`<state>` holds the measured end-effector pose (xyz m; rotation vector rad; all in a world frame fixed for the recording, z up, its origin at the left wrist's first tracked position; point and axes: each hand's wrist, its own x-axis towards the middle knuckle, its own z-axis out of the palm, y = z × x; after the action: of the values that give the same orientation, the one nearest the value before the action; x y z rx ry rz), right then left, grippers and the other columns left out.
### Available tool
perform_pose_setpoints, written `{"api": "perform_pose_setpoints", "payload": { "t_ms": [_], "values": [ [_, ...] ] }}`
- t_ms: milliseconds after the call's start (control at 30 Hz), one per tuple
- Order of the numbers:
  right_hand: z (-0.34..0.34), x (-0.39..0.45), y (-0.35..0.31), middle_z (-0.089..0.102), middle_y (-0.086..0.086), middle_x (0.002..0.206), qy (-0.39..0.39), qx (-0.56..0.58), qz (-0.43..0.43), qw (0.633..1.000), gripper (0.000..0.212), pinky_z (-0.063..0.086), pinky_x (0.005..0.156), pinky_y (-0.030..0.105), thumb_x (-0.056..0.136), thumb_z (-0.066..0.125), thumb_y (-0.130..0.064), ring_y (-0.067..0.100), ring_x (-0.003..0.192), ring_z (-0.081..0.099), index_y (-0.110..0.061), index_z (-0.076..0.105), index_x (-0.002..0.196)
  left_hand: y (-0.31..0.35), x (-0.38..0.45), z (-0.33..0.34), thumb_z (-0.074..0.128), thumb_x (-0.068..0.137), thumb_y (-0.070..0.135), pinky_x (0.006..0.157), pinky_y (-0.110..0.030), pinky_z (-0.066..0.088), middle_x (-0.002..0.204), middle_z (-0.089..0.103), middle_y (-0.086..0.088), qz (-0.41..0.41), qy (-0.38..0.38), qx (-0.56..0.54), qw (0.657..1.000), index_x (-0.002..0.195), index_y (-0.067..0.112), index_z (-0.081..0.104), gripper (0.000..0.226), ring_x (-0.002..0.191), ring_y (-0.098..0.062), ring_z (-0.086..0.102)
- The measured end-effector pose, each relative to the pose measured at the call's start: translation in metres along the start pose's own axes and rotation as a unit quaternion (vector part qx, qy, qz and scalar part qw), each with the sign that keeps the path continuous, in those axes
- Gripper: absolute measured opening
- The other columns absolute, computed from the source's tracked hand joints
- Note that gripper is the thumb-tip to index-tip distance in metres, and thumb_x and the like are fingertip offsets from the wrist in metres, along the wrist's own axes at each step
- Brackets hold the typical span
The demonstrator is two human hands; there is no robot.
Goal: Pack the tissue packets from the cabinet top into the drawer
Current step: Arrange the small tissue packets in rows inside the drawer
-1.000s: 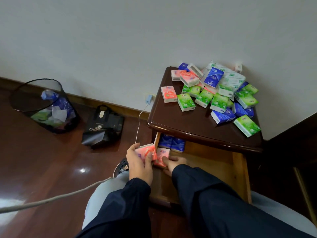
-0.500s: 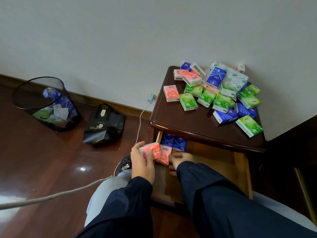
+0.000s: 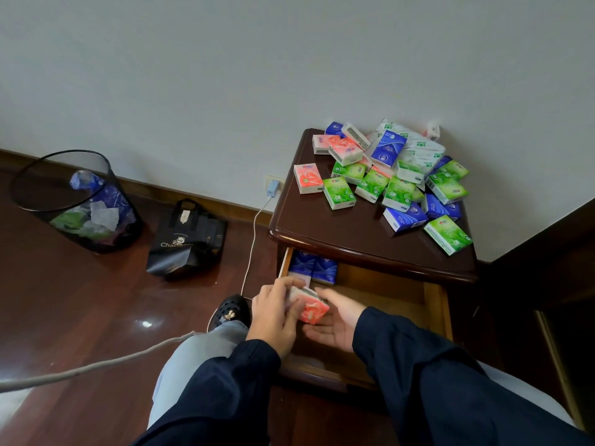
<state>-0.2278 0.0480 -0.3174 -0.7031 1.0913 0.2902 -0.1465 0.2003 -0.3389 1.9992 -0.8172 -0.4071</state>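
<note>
Tilting pink packet, end-down drawerward

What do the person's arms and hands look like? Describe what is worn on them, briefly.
Both arms are covered by long, dark navy sleeves of smooth fabric, with plain cuffs that end at the wrists. The left hand and the right hand are bare: no gloves, rings or watch show. No markings are visible on the sleeves.

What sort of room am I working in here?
Probably a bedroom: a dark wooden bedside cabinet stands in the wall corner, a charger is plugged in beside it, and a mesh wastebasket sits on the floor.
</note>
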Motion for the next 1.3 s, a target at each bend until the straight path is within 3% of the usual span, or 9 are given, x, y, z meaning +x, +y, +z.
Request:
{"api": "perform_pose_setpoints", "payload": {
  "t_ms": [233,367,500,600,700,867,1000,1167,1300],
  "values": [
    [-0.024,0.000,-0.002,0.070,0.023,0.112,0.060,0.116,-0.089,0.987,0.043,0.060,0.066,0.036,0.082,0.076,-0.003,0.031,0.100,0.069,-0.003,0.063,0.123,0.004,0.004,0.002,0.062,0.089,0.025,0.102,-0.027,0.028,0.126,0.049,0.023,0.009,0.000,0.149,0.989,0.132,0.042,0.043,0.050,0.121,-0.003,0.036],
    [-0.029,0.004,-0.002,0.073,0.022,0.107,0.112,0.067,-0.089,0.987,0.042,0.060,0.073,0.038,0.079,0.076,0.009,0.030,0.100,0.071,0.002,0.062,0.119,0.004,0.004,0.003,0.053,0.088,0.019,0.112,-0.034,0.020,0.135,0.050,0.019,0.008,-0.042,0.278,0.960,0.129,0.037,0.055,0.045,0.137,-0.012,0.029],
    [-0.024,0.013,0.006,0.072,0.020,0.107,0.191,0.000,-0.092,0.977,0.037,0.059,0.088,0.045,0.081,0.079,0.004,0.030,0.097,0.070,-0.004,0.064,0.113,0.004,0.007,0.009,0.047,0.091,0.026,0.116,-0.040,0.009,0.149,0.042,0.019,-0.005,-0.080,0.344,0.936,0.138,0.036,0.051,0.049,0.149,-0.017,0.013],
    [-0.014,0.020,0.011,0.066,0.013,0.115,0.250,-0.081,-0.094,0.960,0.023,0.059,0.081,0.039,0.085,0.080,-0.011,0.026,0.099,0.063,-0.019,0.061,0.096,0.002,0.008,0.012,0.045,0.093,0.028,0.120,-0.050,0.003,0.156,0.035,0.016,-0.013,-0.109,0.369,0.923,0.147,0.034,0.043,0.054,0.153,-0.024,0.003],
    [-0.013,0.023,0.013,0.063,0.004,0.100,0.295,-0.230,-0.109,0.921,0.030,0.059,0.088,0.039,0.087,0.079,-0.029,0.021,0.088,0.062,-0.018,0.064,0.110,0.001,0.009,0.014,0.044,0.094,0.031,0.120,-0.053,-0.001,0.159,0.032,0.014,-0.017,-0.127,0.375,0.918,0.149,0.034,0.039,0.056,0.154,-0.026,-0.003],
    [-0.014,0.030,0.012,0.070,0.007,0.110,0.300,-0.342,-0.105,0.884,0.039,0.055,0.091,0.036,0.090,0.073,-0.040,0.025,0.103,0.065,-0.012,0.065,0.115,-0.003,0.008,0.015,0.045,0.093,0.031,0.119,-0.051,-0.002,0.158,0.033,0.014,-0.016,-0.126,0.374,0.919,0.150,0.034,0.037,0.058,0.153,-0.024,-0.002],
    [-0.009,0.034,0.007,0.067,0.012,0.120,0.334,-0.305,-0.083,0.888,0.048,0.045,0.080,0.031,0.094,0.067,-0.044,0.028,0.109,0.063,-0.008,0.061,0.124,-0.004,0.009,0.016,0.045,0.092,0.031,0.119,-0.052,-0.002,0.158,0.033,0.013,-0.018,-0.129,0.371,0.919,0.149,0.034,0.039,0.058,0.153,-0.024,0.000],
    [-0.001,0.046,0.012,0.067,0.018,0.117,0.322,-0.177,-0.128,0.921,0.042,0.056,0.095,0.047,0.094,0.069,-0.030,0.035,0.106,0.066,-0.005,0.061,0.128,-0.007,0.009,0.017,0.045,0.090,0.032,0.119,-0.052,-0.001,0.159,0.031,0.013,-0.012,-0.133,0.380,0.915,0.149,0.033,0.038,0.060,0.152,-0.024,0.000],
    [-0.002,0.044,0.013,0.066,0.011,0.123,0.303,-0.198,-0.186,0.913,0.050,0.056,0.096,0.047,0.087,0.078,-0.024,0.029,0.109,0.065,-0.012,0.059,0.131,-0.007,0.009,0.018,0.045,0.090,0.032,0.119,-0.053,0.001,0.161,0.027,0.013,-0.012,-0.132,0.380,0.915,0.151,0.033,0.035,0.062,0.153,-0.024,-0.001]
  ]
}}
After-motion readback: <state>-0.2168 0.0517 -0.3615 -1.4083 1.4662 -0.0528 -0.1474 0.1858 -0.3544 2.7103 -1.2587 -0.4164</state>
